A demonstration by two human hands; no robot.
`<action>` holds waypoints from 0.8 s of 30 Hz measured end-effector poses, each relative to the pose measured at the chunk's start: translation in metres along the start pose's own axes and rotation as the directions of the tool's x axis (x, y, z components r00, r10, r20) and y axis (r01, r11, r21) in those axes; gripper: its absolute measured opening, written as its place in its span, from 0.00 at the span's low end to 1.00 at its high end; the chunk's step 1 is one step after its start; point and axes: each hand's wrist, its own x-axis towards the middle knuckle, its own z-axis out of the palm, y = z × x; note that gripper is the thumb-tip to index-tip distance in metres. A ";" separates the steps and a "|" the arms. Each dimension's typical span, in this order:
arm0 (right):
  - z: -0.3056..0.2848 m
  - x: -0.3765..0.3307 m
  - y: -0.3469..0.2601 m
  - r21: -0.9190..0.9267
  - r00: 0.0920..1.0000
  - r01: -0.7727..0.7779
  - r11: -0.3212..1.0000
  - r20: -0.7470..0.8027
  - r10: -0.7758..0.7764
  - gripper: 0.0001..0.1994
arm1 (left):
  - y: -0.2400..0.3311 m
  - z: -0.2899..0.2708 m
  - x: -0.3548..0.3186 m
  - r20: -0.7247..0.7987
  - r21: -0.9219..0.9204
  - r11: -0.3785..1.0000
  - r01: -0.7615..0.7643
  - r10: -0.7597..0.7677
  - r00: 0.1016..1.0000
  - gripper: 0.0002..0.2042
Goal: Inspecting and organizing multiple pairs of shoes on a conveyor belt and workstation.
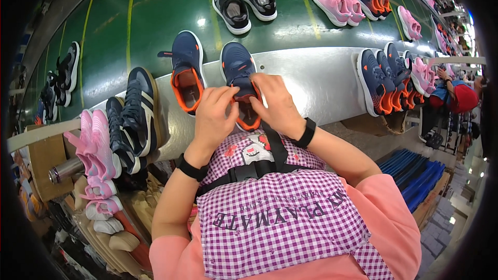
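Note:
A navy sneaker [237,58] with an orange lining and white sole stands on the metal ledge, toe pointing away from me. Both my hands are at its opening. My left hand [215,114] pinches the left side of the tongue and collar, thumb and fingers bent together. My right hand [277,101] grips the tongue's right side, its thumb down by the collar. Its mate, another navy sneaker [188,54], stands just left with its strap sticking out sideways and its orange inside showing. My fingers hide part of the held shoe's opening.
A green conveyor belt [166,13] with yellow lines runs beyond the metal ledge [311,83]. Black sneakers [232,11] and pink sneakers [332,4] ride on it. More navy sneakers [371,80] stand right; dark striped sneakers [141,111] and pink ones [93,142] stand left. A person in a red garment [463,97] is far right.

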 end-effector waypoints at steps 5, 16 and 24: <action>0.018 -0.010 0.024 -0.033 0.965 -0.196 0.980 0.170 0.198 0.26 | 0.001 0.029 0.015 0.128 0.157 0.959 -0.236 0.217 0.968 0.13; 0.003 -0.003 0.038 0.057 0.900 -0.268 0.962 0.372 0.229 0.25 | -0.007 0.027 0.002 0.178 0.337 0.901 -0.273 0.224 0.958 0.11; -0.030 0.078 -0.003 0.351 0.828 -0.547 0.760 0.363 0.428 0.25 | 0.004 0.031 0.011 0.180 0.277 0.887 -0.369 0.330 0.927 0.18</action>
